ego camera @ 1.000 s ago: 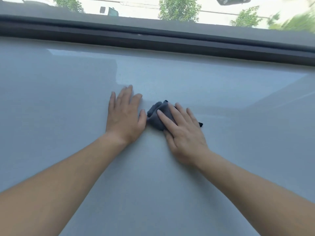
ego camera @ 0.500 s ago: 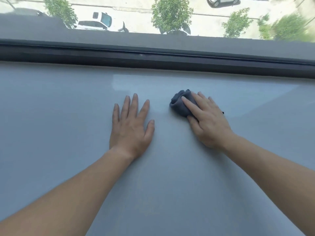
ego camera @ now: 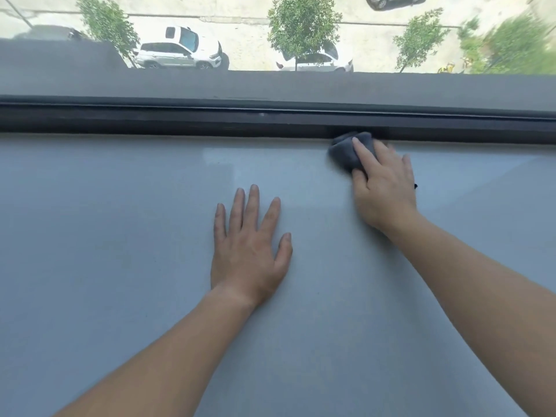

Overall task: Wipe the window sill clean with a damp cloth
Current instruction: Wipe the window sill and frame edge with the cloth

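Observation:
A wide pale grey window sill fills most of the view. A small dark grey cloth, bunched up, lies at the sill's far edge against the dark window frame. My right hand presses down on the cloth with straight fingers; most of the cloth is hidden under it. My left hand rests flat on the sill with fingers spread, well short of the cloth and to its left, holding nothing.
Beyond the frame the window glass looks down on a street with parked white cars and trees. A faint glossy patch shows on the sill near the frame.
My right hand has pushed the cloth away from me and to the right, from beside my left hand up to the window frame. My left hand stays flat on the sill.

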Motion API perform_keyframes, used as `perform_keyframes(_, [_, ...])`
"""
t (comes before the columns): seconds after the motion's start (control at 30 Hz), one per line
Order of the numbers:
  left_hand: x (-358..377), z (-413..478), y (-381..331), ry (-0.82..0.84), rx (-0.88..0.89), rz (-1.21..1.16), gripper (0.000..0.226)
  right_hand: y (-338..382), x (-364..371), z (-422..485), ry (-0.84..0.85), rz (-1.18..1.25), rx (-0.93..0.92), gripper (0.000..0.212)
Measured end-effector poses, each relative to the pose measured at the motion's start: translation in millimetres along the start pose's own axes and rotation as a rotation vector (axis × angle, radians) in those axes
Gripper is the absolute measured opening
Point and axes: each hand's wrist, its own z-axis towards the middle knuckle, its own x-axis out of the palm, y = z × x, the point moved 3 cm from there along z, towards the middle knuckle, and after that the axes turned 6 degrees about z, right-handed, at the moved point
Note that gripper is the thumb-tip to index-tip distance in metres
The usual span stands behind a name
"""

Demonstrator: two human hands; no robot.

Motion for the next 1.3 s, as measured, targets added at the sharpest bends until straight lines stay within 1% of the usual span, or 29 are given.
perform_keyframes(0.07, [-0.1, -0.3, 0.7, -0.002, -0.002, -0.006, 0.066, 4.6, 1.4, -5.4, -0.07, 0.048, 0.122, 0.055])
perform_keyframes(0.1, [0.0, -0.4, 0.8, -0.001, -0.002, -0.004, 0.066, 12.4, 5.6, -11.8, -0.08, 0.057, 0.141, 0.055])
perform_keyframes(0.13, [0.0, 0.0, 0.6, -0.001, -0.004, 0.0, 0.066, 19.2, 9.4, -18.7, -0.075, 0.062, 0.122, 0.055])
perform_keyframes(0.2, [-0.4, 1.1, 0.0, 0.0, -0.006, 0.0, 0.066, 21.2, 11.8, -27.2, -0.015, 0.053, -0.002, 0.055])
perform_keyframes(0.23, [-1.0, 1.5, -0.4, 0.004, -0.006, 0.0, 0.066, 13.9, 7.5, -26.8, 0.021, 0.038, -0.06, 0.056])
perform_keyframes(0.27, [-0.6, 1.7, -0.5, 0.008, -0.003, 0.006, 0.066, 1.0, 2.0, -22.2, 0.04, 0.026, -0.074, 0.057])
perform_keyframes(0.3, [-0.5, 2.0, -0.7, 0.01, 0.001, 0.012, 0.066, -13.8, -4.0, -16.4, 0.028, 0.023, -0.034, 0.059])
perform_keyframes(0.37, [-0.8, 2.2, -0.9, 0.01, 0.002, 0.017, 0.066, -30.9, -14.1, -12.2, -0.047, 0.036, 0.119, 0.058])
perform_keyframes(0.4, [-1.1, 2.0, -0.7, 0.01, -0.001, 0.018, 0.067, -28.7, -14.6, -17.2, -0.076, 0.039, 0.17, 0.057])
perform_keyframes(0.43, [-1.4, 2.3, -0.9, 0.012, -0.004, 0.02, 0.067, -22.5, -12.4, -24.8, -0.084, 0.039, 0.18, 0.056])
perform_keyframes(0.47, [-1.5, 2.8, -1.2, 0.015, -0.005, 0.021, 0.067, -15.8, -9.9, -34.4, -0.067, 0.038, 0.156, 0.055])
perform_keyframes(0.53, [-1.9, 3.7, -0.6, 0.015, -0.005, 0.02, 0.067, -9.5, -7.6, -51.7, -0.008, 0.003, 0.039, 0.055])
perform_keyframes(0.6, [-1.6, 5.6, 1.5, 0.003, -0.007, 0.011, 0.066, -21.2, -12.3, -51.7, 0.02, -0.046, -0.033, 0.057])
perform_keyframes(0.63, [-2.0, 6.2, 1.9, -0.005, -0.008, 0.006, 0.066, -30.5, -16.1, -45.3, 0.009, -0.024, -0.008, 0.058])
perform_keyframes(0.7, [-2.0, 6.5, 2.2, -0.021, -0.011, -0.008, 0.066, -43.0, -22.2, -28.9, -0.043, 0.081, 0.108, 0.059])
perform_keyframes(0.77, [-1.2, 7.0, 2.8, -0.027, -0.013, -0.014, 0.065, -34.3, -20.0, -26.8, -0.063, 0.103, 0.15, 0.056])
perform_keyframes(0.8, [-1.5, 6.8, 2.7, -0.04, -0.016, -0.017, 0.065, -25.8, -16.9, -33.0, -0.051, 0.091, 0.123, 0.054])
perform_keyframes(0.87, [-4.3, 5.8, 1.7, -0.104, -0.001, -0.036, 0.061, -12.1, -8.9, -55.0, -0.001, 0.063, -0.016, 0.054])
perform_keyframes(0.93, [-7.5, 1.4, -3.0, -0.196, 0.039, -0.051, 0.054, -13.5, -8.7, -75.2, 0.07, 0.039, -0.178, 0.057])
perform_keyframes(0.97, [-8.5, -1.3, -6.5, -0.229, 0.056, -0.071, 0.051, -20.6, -10.3, -74.8, 0.091, 0.031, -0.218, 0.059])
perform_keyframes(1.0, [-8.6, -5.2, -13.0, -0.239, 0.064, -0.107, 0.05, -30.2, -13.5, -69.8, 0.095, 0.028, -0.207, 0.06])
perform_keyframes(1.07, [-7.4, -17.4, -32.2, -0.203, 0.05, -0.182, 0.051, -46.8, -18.6, -56.1, 0.045, 0.048, -0.083, 0.062])
perform_keyframes(1.13, [-2.1, -34.4, -56.2, -0.148, 0.015, -0.21, 0.055, -48.6, -22.0, -56.0, -0.027, 0.075, 0.019, 0.062])
perform_keyframes(1.17, [2.1, -44.2, -67.7, -0.127, 0.003, -0.202, 0.058, -44.6, -20.6, -66.0, -0.043, 0.076, 0.025, 0.061])
perform_keyframes(1.23, [10.7, -58.7, -81.7, -0.084, -0.01, -0.17, 0.063, -35.4, -14.5, -98.9, -0.01, 0.078, -0.053, 0.06])
perform_keyframes(1.3, [15.7, -64.1, -85.5, -0.064, -0.021, -0.122, 0.066, -32.9, -13.0, -131.7, 0.066, 0.08, -0.198, 0.058])
